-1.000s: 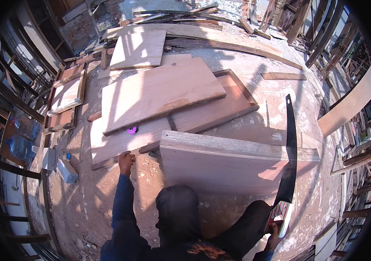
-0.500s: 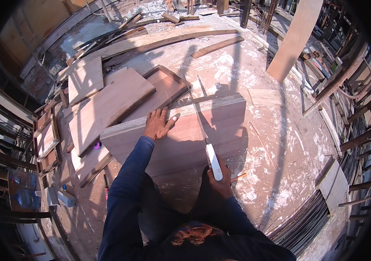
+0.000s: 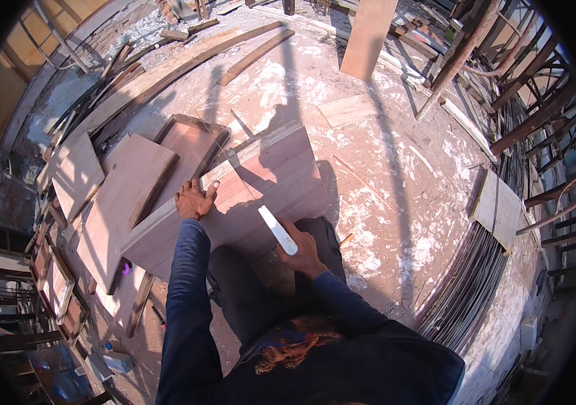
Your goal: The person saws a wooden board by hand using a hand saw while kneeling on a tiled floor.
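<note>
A thick wooden panel (image 3: 291,165) stands on its long edge in front of my knees, running from lower left to upper right. My left hand (image 3: 195,200) rests on its top edge, fingers spread and thumb out toward the saw. In my right hand (image 3: 305,248), closed round its white handle, is a handsaw (image 3: 276,228). The thin blade slants up and away across the panel's top edge, to the right of my left hand. How deep the blade sits in the wood is too fine to tell.
More flat wooden panels (image 3: 126,196) and a framed tray-like panel (image 3: 190,142) lie to the left. Long planks (image 3: 180,64) stretch behind them. An upright board (image 3: 369,40) stands at the back. Bundled thin rods (image 3: 467,290) lie at right, with bottles (image 3: 58,371) at lower left.
The view has turned, so the panel and both hands appear farther left. My left hand stays on the panel's top edge, and my right hand still grips the saw.
</note>
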Demonstrator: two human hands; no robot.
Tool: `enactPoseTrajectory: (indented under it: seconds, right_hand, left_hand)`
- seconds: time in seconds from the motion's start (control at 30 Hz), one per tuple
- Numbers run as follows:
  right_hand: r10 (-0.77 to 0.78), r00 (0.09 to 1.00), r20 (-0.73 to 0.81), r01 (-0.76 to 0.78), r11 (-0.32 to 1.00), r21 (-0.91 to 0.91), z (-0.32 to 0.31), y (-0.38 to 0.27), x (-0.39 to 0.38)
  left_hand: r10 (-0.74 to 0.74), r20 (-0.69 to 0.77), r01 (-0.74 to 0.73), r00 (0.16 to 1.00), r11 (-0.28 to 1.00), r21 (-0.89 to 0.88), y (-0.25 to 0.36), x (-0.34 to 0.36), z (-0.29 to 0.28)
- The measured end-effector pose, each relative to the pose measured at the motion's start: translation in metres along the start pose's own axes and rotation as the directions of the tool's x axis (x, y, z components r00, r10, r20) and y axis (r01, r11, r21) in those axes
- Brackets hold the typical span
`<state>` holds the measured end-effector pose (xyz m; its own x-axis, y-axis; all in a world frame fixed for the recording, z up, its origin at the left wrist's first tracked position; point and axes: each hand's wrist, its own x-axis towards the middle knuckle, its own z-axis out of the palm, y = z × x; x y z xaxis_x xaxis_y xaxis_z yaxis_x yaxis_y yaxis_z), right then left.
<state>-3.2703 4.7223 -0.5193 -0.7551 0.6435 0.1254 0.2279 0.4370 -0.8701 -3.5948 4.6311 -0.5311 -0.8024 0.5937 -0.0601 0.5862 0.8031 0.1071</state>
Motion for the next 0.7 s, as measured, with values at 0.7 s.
enactPoseTrajectory:
  seconds: [0.7]
  right_hand:
    - [-0.171,0.984,-0.055,0.180,0.917,0.355,-0.023,-0.075,0.048]
  left_hand:
    - [0.008,-0.068,-0.004,0.998,0.998,0.058,-0.001,-0.005,-0.011]
